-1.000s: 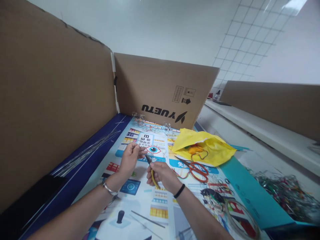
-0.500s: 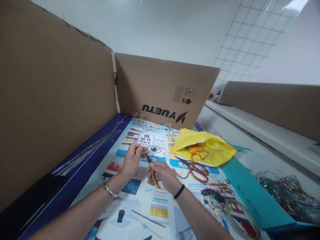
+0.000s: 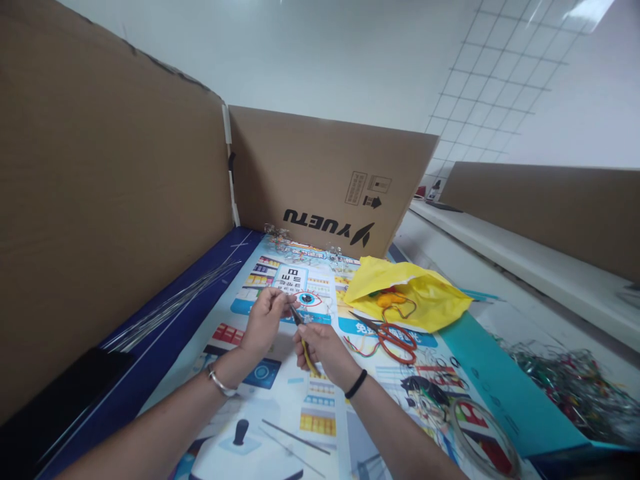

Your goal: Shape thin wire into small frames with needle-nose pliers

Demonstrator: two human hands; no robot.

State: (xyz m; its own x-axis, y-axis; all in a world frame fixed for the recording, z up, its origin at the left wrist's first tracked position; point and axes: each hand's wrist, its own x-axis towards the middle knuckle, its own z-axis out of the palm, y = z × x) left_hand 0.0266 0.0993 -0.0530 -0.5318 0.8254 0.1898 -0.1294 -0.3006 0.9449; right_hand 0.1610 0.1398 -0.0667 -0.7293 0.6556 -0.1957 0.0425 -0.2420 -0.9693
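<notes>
My right hand [image 3: 320,347] is wrapped round a pair of pliers [image 3: 311,360] with yellow handles and dark jaws. The jaws point up and left, to the fingertips of my left hand [image 3: 266,319]. Those fingers are pinched together at the tips; what they hold is too small to make out, though it looks like a bit of thin wire. Both hands are above a printed sheet [image 3: 280,413] with an eye and an eye chart on it. To the right of the pliers lie red-handled scissors [image 3: 397,343], with coloured threads [image 3: 361,348] beside them.
A yellow bag [image 3: 430,300] holds orange and red items. Straight wires [image 3: 175,307] lie at the left. Tangled wire pieces [image 3: 570,383] are heaped at the right, near a coil [image 3: 485,437]. Cardboard walls [image 3: 320,153] stand behind and to the left. Thin rods [image 3: 295,437] lie in front.
Both hands stay in nearly the same place, with the pliers' jaws still at the left fingertips. The view has shifted very slightly.
</notes>
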